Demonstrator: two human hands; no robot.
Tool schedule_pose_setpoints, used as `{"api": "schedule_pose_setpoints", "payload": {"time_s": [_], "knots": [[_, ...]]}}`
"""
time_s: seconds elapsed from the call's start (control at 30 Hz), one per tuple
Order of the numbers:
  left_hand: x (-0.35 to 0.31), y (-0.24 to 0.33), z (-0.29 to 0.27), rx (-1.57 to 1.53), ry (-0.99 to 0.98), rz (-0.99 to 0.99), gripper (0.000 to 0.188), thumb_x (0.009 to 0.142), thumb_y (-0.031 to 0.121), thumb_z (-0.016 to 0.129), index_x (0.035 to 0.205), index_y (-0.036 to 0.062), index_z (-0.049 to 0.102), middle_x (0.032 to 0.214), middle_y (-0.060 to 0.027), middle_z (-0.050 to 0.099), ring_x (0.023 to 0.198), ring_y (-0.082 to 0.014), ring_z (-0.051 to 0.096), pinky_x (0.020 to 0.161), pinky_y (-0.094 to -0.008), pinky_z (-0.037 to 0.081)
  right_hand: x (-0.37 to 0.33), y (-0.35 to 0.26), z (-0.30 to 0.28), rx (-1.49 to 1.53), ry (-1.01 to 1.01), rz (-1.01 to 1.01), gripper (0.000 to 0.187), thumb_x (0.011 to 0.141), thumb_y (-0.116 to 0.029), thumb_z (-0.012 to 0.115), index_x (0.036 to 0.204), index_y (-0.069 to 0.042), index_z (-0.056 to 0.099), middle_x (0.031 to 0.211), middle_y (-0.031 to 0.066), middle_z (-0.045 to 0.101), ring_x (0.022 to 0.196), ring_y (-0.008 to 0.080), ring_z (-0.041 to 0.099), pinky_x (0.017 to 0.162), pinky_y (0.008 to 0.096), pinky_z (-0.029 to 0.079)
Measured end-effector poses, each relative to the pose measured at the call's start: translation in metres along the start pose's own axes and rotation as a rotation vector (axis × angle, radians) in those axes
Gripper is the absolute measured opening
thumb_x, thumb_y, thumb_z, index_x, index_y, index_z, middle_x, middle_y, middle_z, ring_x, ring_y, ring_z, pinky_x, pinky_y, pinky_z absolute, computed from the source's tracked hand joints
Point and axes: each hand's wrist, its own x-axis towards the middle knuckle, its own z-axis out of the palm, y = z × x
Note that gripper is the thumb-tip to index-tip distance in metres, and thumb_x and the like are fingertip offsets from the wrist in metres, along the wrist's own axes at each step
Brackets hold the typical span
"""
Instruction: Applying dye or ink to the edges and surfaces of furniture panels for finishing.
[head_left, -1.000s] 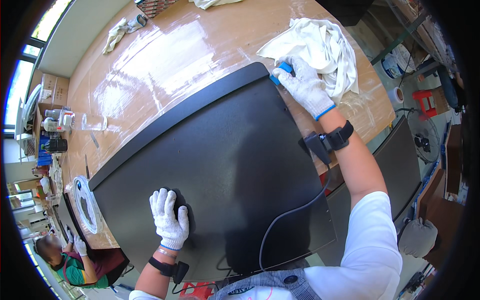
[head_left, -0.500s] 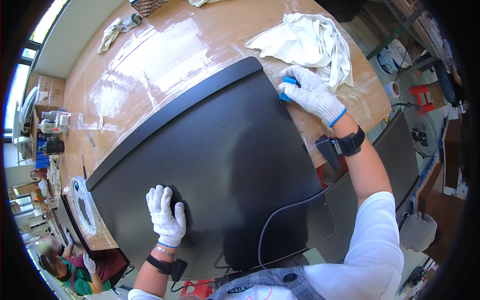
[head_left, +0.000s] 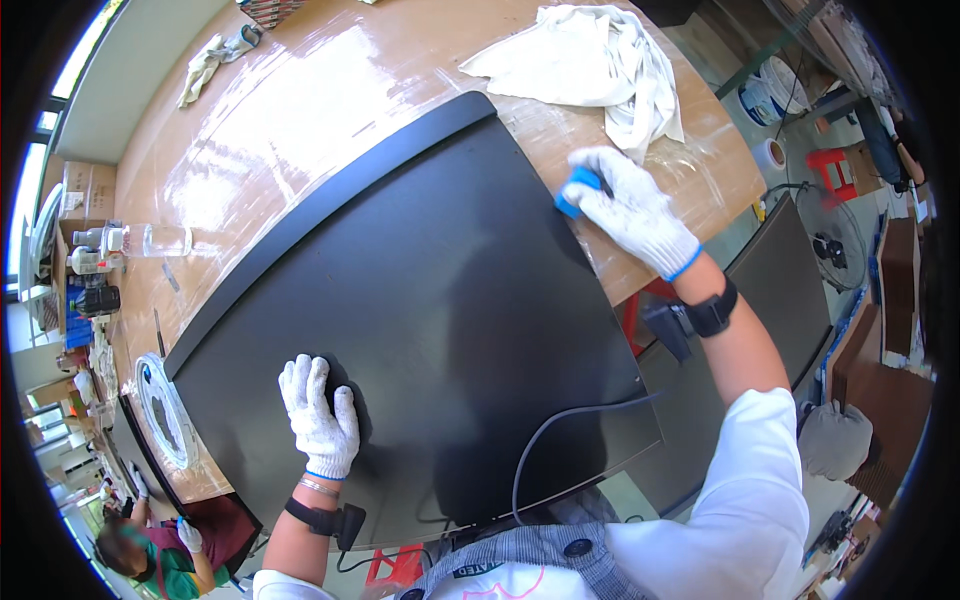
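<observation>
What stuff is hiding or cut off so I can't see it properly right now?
All in the head view:
- Part of the blue block: covered by the right hand in its glove.
- The palm of the left hand: turned down toward the black panel.
- The panel's underside: hidden by its own top.
- Whatever may be under the white cloth: covered by its folds.
- The rest of the patterned box: cut off by the top edge.

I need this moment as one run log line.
left hand: flat on large black panel | right hand: holding small blue block by panel's right edge | nearby: crumpled white cloth on brown table
</observation>
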Motion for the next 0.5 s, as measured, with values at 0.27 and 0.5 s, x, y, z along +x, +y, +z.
{"api": "schedule_pose_setpoints", "payload": {"time_s": [0.27, 0.5], "knots": [[0.0, -0.001, -0.001, -0.025, 0.027, 0.011, 0.045, 0.084, 0.011, 0.06, 0.128, 0.0021, 0.054, 0.136, -0.0206, 0.049, 0.13, -0.0427, 0.039, 0.112, -0.0517, 0.027, -0.049, -0.011, -0.012, 0.091, -0.075, 0.079, 0.041, 0.087, -0.03, 0.067, 0.116, -0.002, 0.057, 0.103, 0.0142, 0.064, 0.094, 0.022, 0.062, 0.083, 0.0339, 0.05], [0.002, 0.002, 0.005, -0.019, 0.036, 0.006, 0.042, 0.088, 0.012, 0.058, 0.129, 0.0031, 0.053, 0.136, -0.0201, 0.048, 0.13, -0.0415, 0.039, 0.111, -0.0497, 0.028, -0.058, -0.009, -0.004, -0.041, 0.057, 0.057, 0.044, 0.086, -0.025, 0.069, 0.121, -0.003, 0.054, 0.1, 0.012, 0.061, 0.093, 0.0208, 0.06, 0.084, 0.0342, 0.049]]}}
